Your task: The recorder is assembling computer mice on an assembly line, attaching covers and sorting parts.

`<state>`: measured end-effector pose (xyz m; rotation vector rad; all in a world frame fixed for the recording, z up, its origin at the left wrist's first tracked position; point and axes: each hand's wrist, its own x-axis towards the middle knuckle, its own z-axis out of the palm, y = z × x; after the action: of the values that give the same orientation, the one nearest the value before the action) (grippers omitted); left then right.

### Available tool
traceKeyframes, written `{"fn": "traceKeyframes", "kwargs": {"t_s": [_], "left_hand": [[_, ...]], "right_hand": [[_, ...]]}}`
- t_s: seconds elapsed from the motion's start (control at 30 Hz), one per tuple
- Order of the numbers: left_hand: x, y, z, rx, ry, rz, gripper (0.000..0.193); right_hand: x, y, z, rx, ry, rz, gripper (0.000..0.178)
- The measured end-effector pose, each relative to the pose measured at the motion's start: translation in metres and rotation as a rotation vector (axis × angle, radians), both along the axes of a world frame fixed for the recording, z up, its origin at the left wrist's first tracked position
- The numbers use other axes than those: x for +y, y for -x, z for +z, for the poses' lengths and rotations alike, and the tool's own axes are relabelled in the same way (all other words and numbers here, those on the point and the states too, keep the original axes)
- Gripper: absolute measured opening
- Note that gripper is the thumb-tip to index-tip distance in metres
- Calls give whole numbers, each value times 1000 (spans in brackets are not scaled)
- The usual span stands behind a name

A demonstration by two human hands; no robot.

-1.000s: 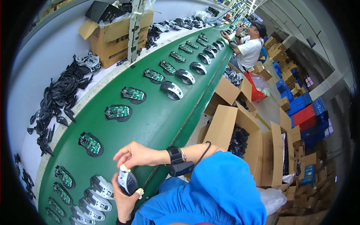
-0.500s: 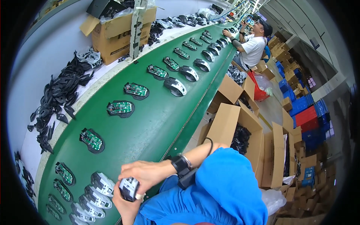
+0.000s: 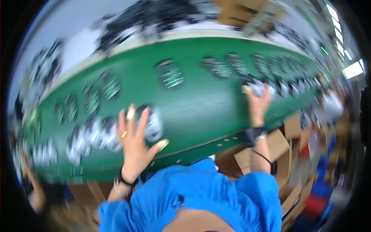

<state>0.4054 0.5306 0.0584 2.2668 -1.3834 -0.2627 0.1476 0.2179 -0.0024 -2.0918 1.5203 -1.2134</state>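
Note:
My right hand (image 3: pixel 258 106) reaches far forward and grips a grey and black computer mouse (image 3: pixel 256 87) on the green surface, at the near end of a row of mice. With fingers spread, my left hand (image 3: pixel 133 145) hovers over or touches a row of grey and black mouse shells. The nearest mouse shell (image 3: pixel 156 124) lies beside its fingers; blur hides whether they touch. Beyond both hands, mouse bases with green circuit boards (image 3: pixel 170 74) lie in a line.
The long green work surface (image 3: pixel 201 116) runs across the view. Black parts (image 3: pixel 154 17) are heaped along its far ledge. Open cardboard boxes (image 3: pixel 270 149) stand below its near edge at right. People are at both far ends: an arm (image 3: pixel 34 189) at left, a white shirt (image 3: pixel 331 102) at right.
My view has swung left and is blurred. My hands, together on one mouse before, have parted: the right went out to the mouse row with a mouse, the left opened over the shells.

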Motion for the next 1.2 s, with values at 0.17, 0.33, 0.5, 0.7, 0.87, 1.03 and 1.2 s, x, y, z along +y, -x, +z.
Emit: {"fn": "traceKeyframes", "kwargs": {"t_s": [0.17,0.33,0.5,0.7,0.87,1.03,1.2], "left_hand": [[32,-30,0,-101,-35,392,86],[75,-81,-47,-235,-230,572,77],[97,-98,-48,-62,-305,558,62],[175,-178,-56,-93,-304,613,58],[217,-216,-62,-174,-270,566,66],[182,-177,-30,-327,-7,651,70],[112,-112,-14,-389,-166,628,85]], "right_hand": [[-12,32,-12,500,281,129,73],[138,-123,35,378,-114,1101,87],[189,-219,-6,466,21,1431,83],[254,-304,-18,320,43,1518,90],[269,-350,1,226,14,1556,85],[87,-383,19,-68,184,875,32],[-41,-379,3,552,-200,406,34]]}}
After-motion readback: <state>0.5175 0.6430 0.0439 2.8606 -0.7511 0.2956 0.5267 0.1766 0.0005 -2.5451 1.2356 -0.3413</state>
